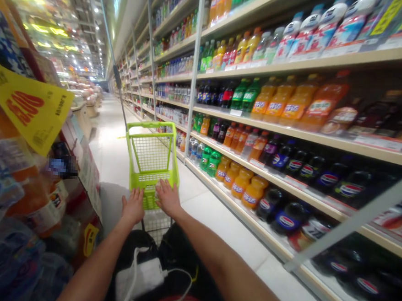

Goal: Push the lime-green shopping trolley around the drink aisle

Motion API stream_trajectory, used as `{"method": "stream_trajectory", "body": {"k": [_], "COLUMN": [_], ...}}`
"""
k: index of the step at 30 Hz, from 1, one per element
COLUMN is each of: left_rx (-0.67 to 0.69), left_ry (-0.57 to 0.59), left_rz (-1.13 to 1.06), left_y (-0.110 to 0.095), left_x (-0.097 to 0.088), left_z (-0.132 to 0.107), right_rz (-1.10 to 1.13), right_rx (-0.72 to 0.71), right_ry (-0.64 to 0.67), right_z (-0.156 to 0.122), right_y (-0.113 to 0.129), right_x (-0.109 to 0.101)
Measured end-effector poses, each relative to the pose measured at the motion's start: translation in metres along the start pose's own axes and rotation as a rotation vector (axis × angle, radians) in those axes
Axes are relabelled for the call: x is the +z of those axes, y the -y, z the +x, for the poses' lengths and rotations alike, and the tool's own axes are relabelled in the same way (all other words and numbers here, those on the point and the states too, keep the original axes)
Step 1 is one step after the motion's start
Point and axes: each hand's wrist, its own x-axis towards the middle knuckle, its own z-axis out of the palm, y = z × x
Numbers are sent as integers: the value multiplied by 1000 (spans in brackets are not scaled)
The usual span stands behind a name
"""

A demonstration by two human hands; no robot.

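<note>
Obs: green shopping cart (152,125) stands directly ahead of the person on the pale floor (214,208), between the long drinks shelving (301,134) on the right and a stacked bottle display (28,202) on the left. Slim pole (116,78) rises at its far left corner.

Left hand (134,208) lies at the near left of the cart, palm down, fingers extended and thumb out to the side. Right hand (166,197) lies at the near right, set a little further forward, fingers slightly apart. Neither looks clamped round anything; the near end is blurred, so whether the palms bear on a handle cannot be told.

Step in hand, by judgement: guiding the cart along the aisle.

Method notes:
1. Keep both hands on it, one per side, with even pressure; unequal push would probably swing the front.
2. Wrap the fingers round a firm edge if a stop or turn is needed; flat hands can push but hardly pull back.
3. Hold the line parallel to the shelf edge. The right side is the nearer risk, with orange soda bottles (242,185) low on the shelf; on the left a yellow price sign (28,106) juts from the display.
4. Keep the white cable (134,267) of the white device (140,277), against the dark clothing, clear of the forearms
</note>
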Motion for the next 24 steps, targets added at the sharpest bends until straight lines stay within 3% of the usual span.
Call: {"method": "stream_trajectory", "body": {"k": [6,10,12,15,20,24], "left_rx": [22,29,27,27,33,9], "left_ry": [-24,-42,-45,-74,-79,-5], "left_rz": [9,-31,-61,-105,-126,-80], "left_y": [-2,-3,-2,-2,-4,-3], "left_x": [-6,-6,-5,-5,-10,-11], "left_z": [-9,-12,-12,-13,-14,-11], "right_rz": [6,63,113,204,337,392], "right_rx": [46,79,191,232,219,163], "right_ry": [35,35,-106,-128,-128,-226], "right_z": [7,-6,-15,-25,-24,-13], "right_y": [-6,-42,-61,-73,-41,-17], "right_x": [-14,-24,-23,-13,14,14]}}
